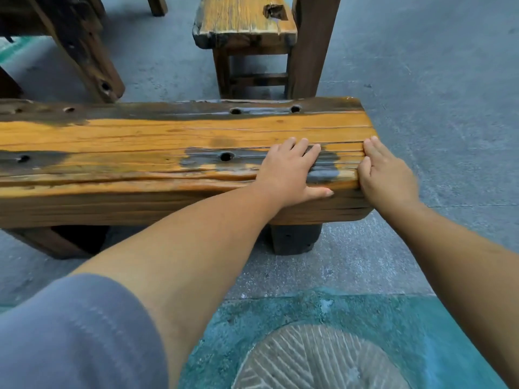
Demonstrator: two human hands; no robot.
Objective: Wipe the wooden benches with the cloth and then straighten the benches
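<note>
A long orange-brown wooden bench [140, 141] with dark patches and several round holes runs across the view in front of me. My left hand [289, 169] rests on its top near the right end, fingers straight over the seat and the thumb along the front edge. My right hand [384, 175] lies against the bench's right end, fingers straight along that edge. A second, shorter wooden bench [241, 23] stands beyond it, end-on to me. No cloth is in view.
A thick dark wooden post [311, 46] stands just right of the far bench. Dark slanted table legs [84, 51] rise at the upper left. The floor is grey concrete [435, 80], with a teal painted patch and a ribbed stone disc [317, 360] at my feet.
</note>
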